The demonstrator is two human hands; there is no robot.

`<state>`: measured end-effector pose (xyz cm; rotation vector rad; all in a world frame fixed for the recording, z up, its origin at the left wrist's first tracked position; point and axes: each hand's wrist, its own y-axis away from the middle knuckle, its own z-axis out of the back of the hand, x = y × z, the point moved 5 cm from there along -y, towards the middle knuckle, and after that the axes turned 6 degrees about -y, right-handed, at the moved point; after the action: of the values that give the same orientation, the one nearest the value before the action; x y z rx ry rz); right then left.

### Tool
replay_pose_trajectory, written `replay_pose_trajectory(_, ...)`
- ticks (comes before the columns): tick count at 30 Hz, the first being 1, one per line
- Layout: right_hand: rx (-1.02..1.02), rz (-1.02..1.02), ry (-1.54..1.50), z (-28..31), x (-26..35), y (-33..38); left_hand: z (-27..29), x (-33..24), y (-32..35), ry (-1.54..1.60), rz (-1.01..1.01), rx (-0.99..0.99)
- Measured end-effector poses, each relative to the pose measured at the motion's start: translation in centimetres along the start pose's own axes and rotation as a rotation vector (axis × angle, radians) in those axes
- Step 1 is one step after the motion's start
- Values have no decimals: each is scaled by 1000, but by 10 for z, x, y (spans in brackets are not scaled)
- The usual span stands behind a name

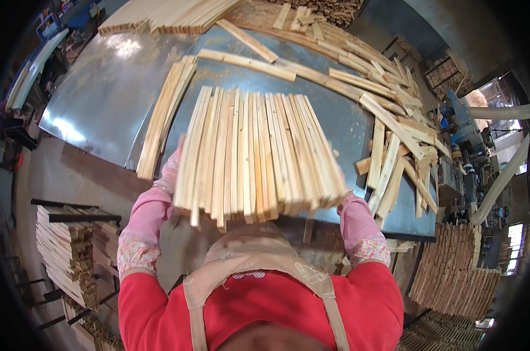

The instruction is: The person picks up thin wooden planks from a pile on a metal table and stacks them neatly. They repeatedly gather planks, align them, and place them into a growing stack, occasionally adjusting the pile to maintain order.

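A wide row of pale wooden strips (pixel 256 155), packed side by side, is held up in front of my body over the near edge of the metal table. My left hand (pixel 172 167), in a pink glove, presses against the left side of the row. On the opposite side, my right hand (pixel 343 199) grips the outermost strips; the row hides most of its fingers. The near ends of the strips are uneven, a few jutting toward me. Pink sleeve covers with flowered cuffs run over both forearms.
Left of the row, several strips (pixel 166 117) lie together on the metal table (pixel 101 93). A messy heap of loose strips (pixel 388 111) covers its right side. A neat stack (pixel 165 14) stands at the far edge. Racked wood (pixel 66 251) is at lower left, stacked wood (pixel 452 269) at lower right.
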<state>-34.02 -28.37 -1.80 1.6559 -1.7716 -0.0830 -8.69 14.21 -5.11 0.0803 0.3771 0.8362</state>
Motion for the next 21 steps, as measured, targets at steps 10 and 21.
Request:
replay_pose_trajectory(10,-362,486,777,117,-84,21,-39,28,34,-45,102,-234)
replay_pose_trajectory(21,-524,277,813,52,-88,-63,93,78,-50,-318,511,-303)
